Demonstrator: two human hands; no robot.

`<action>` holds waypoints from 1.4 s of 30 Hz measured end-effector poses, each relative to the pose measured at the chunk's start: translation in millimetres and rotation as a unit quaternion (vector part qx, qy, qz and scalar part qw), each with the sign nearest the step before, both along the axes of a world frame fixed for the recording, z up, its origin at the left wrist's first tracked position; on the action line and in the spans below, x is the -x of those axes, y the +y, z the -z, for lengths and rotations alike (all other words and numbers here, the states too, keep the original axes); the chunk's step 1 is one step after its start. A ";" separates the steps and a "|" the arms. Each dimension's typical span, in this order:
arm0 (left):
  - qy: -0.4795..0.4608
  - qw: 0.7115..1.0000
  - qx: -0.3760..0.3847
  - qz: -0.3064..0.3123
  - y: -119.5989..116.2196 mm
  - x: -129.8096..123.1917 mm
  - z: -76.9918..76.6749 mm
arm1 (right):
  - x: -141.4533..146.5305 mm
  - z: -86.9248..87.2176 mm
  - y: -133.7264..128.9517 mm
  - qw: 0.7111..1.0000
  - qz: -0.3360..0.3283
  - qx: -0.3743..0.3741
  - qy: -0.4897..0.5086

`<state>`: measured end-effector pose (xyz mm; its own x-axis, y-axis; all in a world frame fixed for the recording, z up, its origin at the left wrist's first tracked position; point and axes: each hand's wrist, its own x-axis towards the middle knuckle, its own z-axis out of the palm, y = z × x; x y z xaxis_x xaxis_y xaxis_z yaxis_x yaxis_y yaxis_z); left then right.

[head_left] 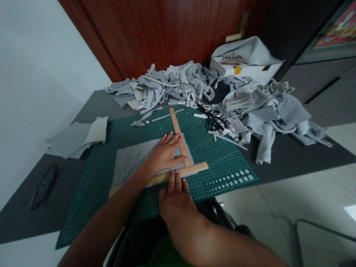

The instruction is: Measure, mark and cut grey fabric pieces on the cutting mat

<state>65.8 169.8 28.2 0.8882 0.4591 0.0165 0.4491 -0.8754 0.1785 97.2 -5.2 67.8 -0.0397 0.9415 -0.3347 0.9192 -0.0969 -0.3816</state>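
Observation:
A piece of grey fabric [130, 159] lies flat on a green cutting mat [97, 167]. Two wooden rulers rest over it: one [175, 120] runs away from me, and the other [196, 168] lies crosswise along the fabric's near edge, the two meeting near the right corner. My left hand [166, 152] is spread flat on the fabric, its fingertips and thumb at the upright ruler. On the near edge of the crosswise ruler are the fingertips of my right hand [176, 198], palm down with fingers stretched out.
Black scissors [214, 120] lie at the mat's back right among fabric strips. Heaps of grey scraps [183, 81] line the back, with more [289, 111] at right near a white box [257, 72]. Fabric pieces [72, 139] and glasses [43, 185] lie left.

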 end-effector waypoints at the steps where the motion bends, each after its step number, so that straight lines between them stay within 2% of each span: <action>1: 0.003 1.000 0.000 -0.001 -0.4 -0.2 -0.7 | 0.3 1.1 -0.4 1.000 -0.001 -0.005 -0.002; 6: 0.016 1.000 0.002 -0.005 -1.9 -0.8 -3.2 | 1.1 2.8 -1.1 1.000 0.000 -0.018 -0.010; 13: 0.006 1.000 0.004 0.001 0.5 -1.1 -1.0 | -1.1 -4.7 0.9 1.000 0.002 0.012 0.000; 19: 0.012 1.000 0.004 -0.006 -0.8 -1.6 -1.4 | -0.1 3.5 -0.2 0.999 0.022 -0.016 0.018; 24: 0.016 1.000 0.000 -0.009 -1.0 -1.9 -2.0 | 1.4 7.4 0.6 0.999 0.021 -0.006 0.031; 30: 0.037 0.999 -0.001 -0.024 -4.3 -3.6 -9.9 | -1.1 -0.7 1.3 1.000 0.011 0.007 0.018; 36: 0.037 0.999 -0.006 -0.029 -5.3 -4.2 -9.5 | -9.3 -13.4 3.0 0.999 -0.009 0.040 0.018; 42: 0.011 0.999 0.007 -0.038 -5.9 -3.3 -8.6 | -13.1 -6.8 1.0 0.999 0.009 0.028 0.033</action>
